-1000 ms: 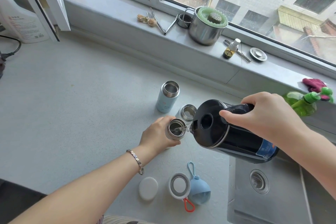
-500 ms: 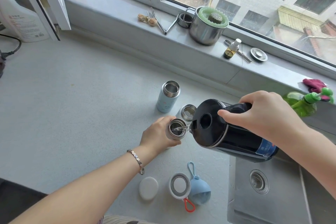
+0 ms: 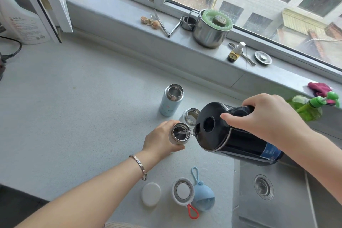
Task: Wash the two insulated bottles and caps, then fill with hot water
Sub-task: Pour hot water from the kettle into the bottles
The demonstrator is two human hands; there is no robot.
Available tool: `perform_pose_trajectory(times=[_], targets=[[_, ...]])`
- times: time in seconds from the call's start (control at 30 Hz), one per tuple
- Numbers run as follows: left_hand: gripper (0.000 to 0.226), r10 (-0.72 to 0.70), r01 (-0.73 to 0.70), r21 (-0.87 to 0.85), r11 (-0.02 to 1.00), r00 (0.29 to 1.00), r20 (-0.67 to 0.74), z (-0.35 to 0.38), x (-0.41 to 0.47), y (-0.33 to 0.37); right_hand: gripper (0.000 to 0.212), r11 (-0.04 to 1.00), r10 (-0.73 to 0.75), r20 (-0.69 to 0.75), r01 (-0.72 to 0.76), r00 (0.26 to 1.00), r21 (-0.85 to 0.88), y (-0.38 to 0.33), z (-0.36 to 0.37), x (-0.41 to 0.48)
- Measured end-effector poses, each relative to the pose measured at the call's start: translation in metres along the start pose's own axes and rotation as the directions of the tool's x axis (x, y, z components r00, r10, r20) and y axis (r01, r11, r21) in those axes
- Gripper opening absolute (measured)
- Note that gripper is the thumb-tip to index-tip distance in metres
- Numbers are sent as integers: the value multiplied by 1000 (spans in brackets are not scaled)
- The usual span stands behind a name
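On the window sill (image 3: 118, 24) stands a steel pot (image 3: 207, 33) with a green lid (image 3: 216, 20). Left of it lie metal tongs (image 3: 166, 26), spread open, and some tan shells (image 3: 149, 22). Right of the pot stands a small spray bottle (image 3: 235, 52), with a round metal disc (image 3: 263, 57) near it. Further right lies a pink cloth (image 3: 318, 88), just behind a green pump bottle (image 3: 311, 107). A white jug (image 3: 20, 20) stands at the far left of the grey surface (image 3: 74, 107), with a black cable (image 3: 13, 50) beside it. At lower right is a sink (image 3: 277, 213) with a steel drain (image 3: 263, 187).
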State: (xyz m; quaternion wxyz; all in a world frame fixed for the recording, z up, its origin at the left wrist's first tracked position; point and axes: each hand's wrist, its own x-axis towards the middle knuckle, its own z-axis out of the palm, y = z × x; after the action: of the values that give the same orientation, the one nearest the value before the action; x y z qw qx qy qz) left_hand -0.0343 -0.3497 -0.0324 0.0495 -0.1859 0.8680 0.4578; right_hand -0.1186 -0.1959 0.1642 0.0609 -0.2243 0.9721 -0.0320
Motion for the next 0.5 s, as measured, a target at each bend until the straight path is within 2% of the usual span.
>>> perform_pose_trajectory(times=[0.5], targets=[[69,3,-3,3,1000,1000,2,-1,-1,1,40,999,-22,9,23,1000,-46,0,3,7]])
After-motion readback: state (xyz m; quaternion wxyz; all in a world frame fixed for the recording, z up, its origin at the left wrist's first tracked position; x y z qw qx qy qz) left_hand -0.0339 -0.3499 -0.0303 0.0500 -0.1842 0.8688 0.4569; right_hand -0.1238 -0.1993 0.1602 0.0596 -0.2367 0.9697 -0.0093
